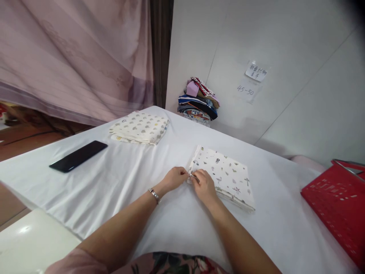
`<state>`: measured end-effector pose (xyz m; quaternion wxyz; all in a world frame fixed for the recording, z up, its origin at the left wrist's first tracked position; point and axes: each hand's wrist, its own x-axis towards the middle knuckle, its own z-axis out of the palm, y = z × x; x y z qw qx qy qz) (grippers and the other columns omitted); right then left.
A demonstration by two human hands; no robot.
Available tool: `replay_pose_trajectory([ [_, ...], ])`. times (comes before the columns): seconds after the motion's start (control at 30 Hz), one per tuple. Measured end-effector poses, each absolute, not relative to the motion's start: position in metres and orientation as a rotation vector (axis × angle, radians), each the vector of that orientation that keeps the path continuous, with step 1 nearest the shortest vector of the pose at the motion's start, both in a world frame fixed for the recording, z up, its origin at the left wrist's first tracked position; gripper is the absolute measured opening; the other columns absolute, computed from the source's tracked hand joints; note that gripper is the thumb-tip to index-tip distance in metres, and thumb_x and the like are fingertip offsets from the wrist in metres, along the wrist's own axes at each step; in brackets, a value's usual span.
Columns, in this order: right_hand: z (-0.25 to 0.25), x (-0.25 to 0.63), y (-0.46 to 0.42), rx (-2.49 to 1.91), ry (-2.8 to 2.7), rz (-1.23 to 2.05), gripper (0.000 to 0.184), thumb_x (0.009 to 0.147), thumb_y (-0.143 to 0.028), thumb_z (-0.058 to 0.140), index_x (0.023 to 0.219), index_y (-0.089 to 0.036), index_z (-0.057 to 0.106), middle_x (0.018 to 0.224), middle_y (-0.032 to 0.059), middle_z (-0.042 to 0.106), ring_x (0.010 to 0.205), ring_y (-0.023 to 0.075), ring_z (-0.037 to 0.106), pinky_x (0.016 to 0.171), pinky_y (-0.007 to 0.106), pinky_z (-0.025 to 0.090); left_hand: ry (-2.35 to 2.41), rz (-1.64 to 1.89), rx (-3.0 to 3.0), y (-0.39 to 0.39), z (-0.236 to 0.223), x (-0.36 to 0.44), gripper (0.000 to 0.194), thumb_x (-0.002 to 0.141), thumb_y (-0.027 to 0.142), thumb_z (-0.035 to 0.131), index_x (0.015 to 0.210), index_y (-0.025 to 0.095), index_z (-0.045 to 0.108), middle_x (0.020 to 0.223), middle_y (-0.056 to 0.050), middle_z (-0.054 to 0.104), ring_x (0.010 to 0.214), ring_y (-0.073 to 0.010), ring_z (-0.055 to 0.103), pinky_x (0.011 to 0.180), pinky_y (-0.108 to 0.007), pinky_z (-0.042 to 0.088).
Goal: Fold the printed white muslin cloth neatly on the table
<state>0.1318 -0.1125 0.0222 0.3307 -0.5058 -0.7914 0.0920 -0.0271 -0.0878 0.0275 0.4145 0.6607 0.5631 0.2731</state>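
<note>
A folded white cloth [228, 167] printed with small plants and a flamingo lies on the white-covered table, right of centre. At its near left corner, my left hand [175, 178] pinches the edge between thumb and fingertips. Close beside it, my right hand [203, 184] grips the same corner, with the fingers curled over the layers. The fingertips of both hands almost meet there. Farther back on the left rests another folded cloth [139, 127], white with grey and yellow prints, out of reach of either hand.
A black phone [78, 156] lies on the table [119, 198] at the left. At the right edge stands a red basket [336, 201]. Stacked folded clothes [198, 101] sit beyond the far edge by the wall. A pink curtain [85, 57] hangs at the back left.
</note>
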Motion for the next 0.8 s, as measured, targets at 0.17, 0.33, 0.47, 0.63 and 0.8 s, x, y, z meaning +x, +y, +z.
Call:
replay_pose_trajectory([
  [0.17,0.022,0.131,-0.113,-1.330,-2.000,0.294,0.014,0.085,-0.019,0.045,0.081,-0.020,0.059,0.083,0.0032,0.059,0.081,0.0172,0.052,0.074,0.029,0.041,1.417,0.698,1.625,-0.087,0.023,-0.028,0.019,0.068,0.032,0.050,0.063,0.016,0.059,0.055,0.002,0.054,0.052,-0.0107,0.048,0.047,-0.021,0.032],
  [0.33,0.023,0.131,-0.115,-1.324,-2.089,0.241,0.014,0.080,-0.023,0.055,0.093,-0.020,0.059,0.092,0.0053,0.059,0.088,0.0203,0.052,0.078,0.032,0.041,1.372,0.687,1.555,-0.087,0.027,-0.027,0.018,0.067,0.031,0.050,0.063,0.016,0.059,0.052,0.002,0.052,0.050,-0.0099,0.045,0.047,-0.021,0.033],
  [0.47,0.023,0.131,-0.115,-1.330,-2.092,0.233,0.013,0.080,-0.021,0.053,0.092,-0.020,0.059,0.092,0.0056,0.060,0.088,0.0204,0.052,0.079,0.033,0.041,1.345,0.693,1.526,-0.087,0.030,-0.028,0.022,0.069,0.035,0.050,0.062,0.015,0.058,0.048,0.003,0.049,0.047,-0.0093,0.043,0.046,-0.021,0.032],
  [0.63,0.019,0.132,-0.114,-1.328,-2.001,0.260,0.014,0.084,-0.023,0.048,0.088,-0.021,0.060,0.088,0.0045,0.060,0.086,0.0186,0.053,0.078,0.031,0.041,1.440,0.730,1.566,-0.084,0.032,-0.036,0.025,0.069,0.039,0.051,0.060,0.016,0.057,0.050,0.003,0.050,0.049,-0.0101,0.044,0.046,-0.021,0.031],
  [0.8,0.017,0.133,-0.114,-1.292,-1.976,0.271,0.015,0.085,-0.023,0.046,0.091,-0.021,0.061,0.090,0.0052,0.060,0.086,0.0188,0.053,0.077,0.032,0.042,1.495,0.648,1.649,-0.087,0.034,-0.035,0.026,0.067,0.041,0.053,0.057,0.017,0.059,0.054,0.001,0.054,0.051,-0.0116,0.045,0.048,-0.022,0.030],
])
